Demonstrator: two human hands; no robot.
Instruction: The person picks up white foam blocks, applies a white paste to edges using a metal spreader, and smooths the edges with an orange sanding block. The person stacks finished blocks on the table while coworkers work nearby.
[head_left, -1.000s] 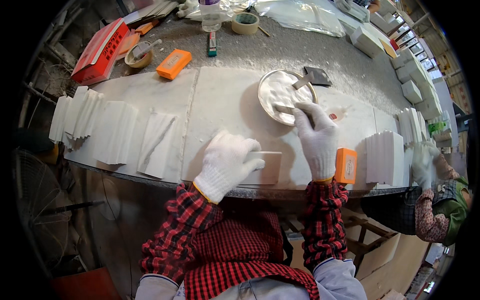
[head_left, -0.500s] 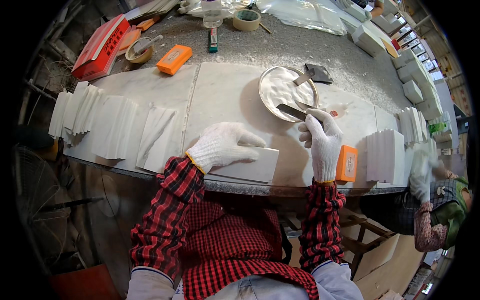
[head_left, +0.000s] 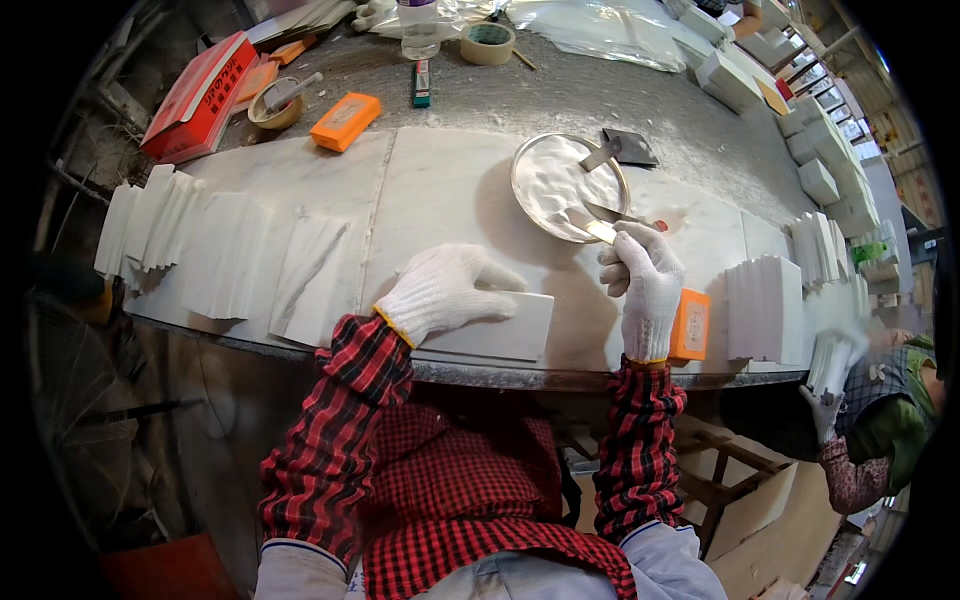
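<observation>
My left hand (head_left: pixel 445 285), in a white knit glove, lies over the left part of a flat white tile (head_left: pixel 505 335), holding it at the table's front edge. In my gloved right hand (head_left: pixel 648 280) is a small flat metal blade (head_left: pixel 601 231), pinched between thumb and fingers and shining bright. It is held at the near rim of a round metal bowl (head_left: pixel 517 196) of white powder or paste (head_left: pixel 560 180). A metal spatula (head_left: pixel 603 153) leans in the bowl's far side. Another pointed metal tool (head_left: pixel 608 213) lies across its near right rim, partly hidden by my right hand.
White tile stacks stand at left (head_left: pixel 228 255) and right (head_left: pixel 765 308). An orange box (head_left: pixel 691 325) sits beside my right wrist; another orange box (head_left: pixel 346 121) lies farther back. Beyond are a tape roll (head_left: pixel 487 44) and a bottle (head_left: pixel 419 30). A co-worker (head_left: pixel 880 420) handles white pieces at right.
The blade in my right hand has turned from dark to brightly reflecting and its tip has shifted slightly toward me. My left hand stays on the tile. The co-worker's hands have moved.
</observation>
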